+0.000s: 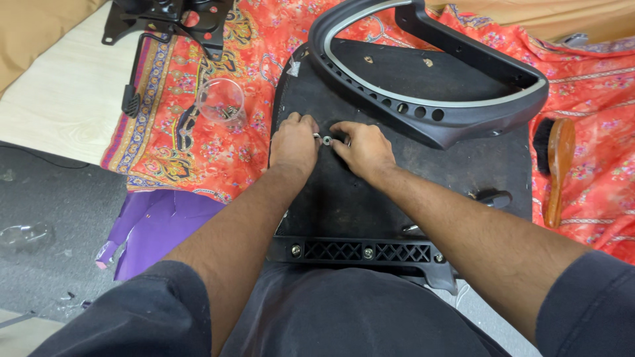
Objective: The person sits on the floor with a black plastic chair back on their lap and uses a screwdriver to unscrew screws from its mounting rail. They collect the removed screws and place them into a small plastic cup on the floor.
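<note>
Small metal bolt [326, 139] is seen on the black chair seat underside [370, 192], pinched between both hands. Left hand [294, 142] fingers are curled narrow beside it; right hand [362, 149] fingertips are closed on it. Likely light, rigid, smooth, easily dropped; best gripped at the head. Seat likely heavy, stiff. Armrest [423, 99] is laid just beyond. Clear cup [221, 100] with hardware is set left on the orange cloth [198, 152].
</note>
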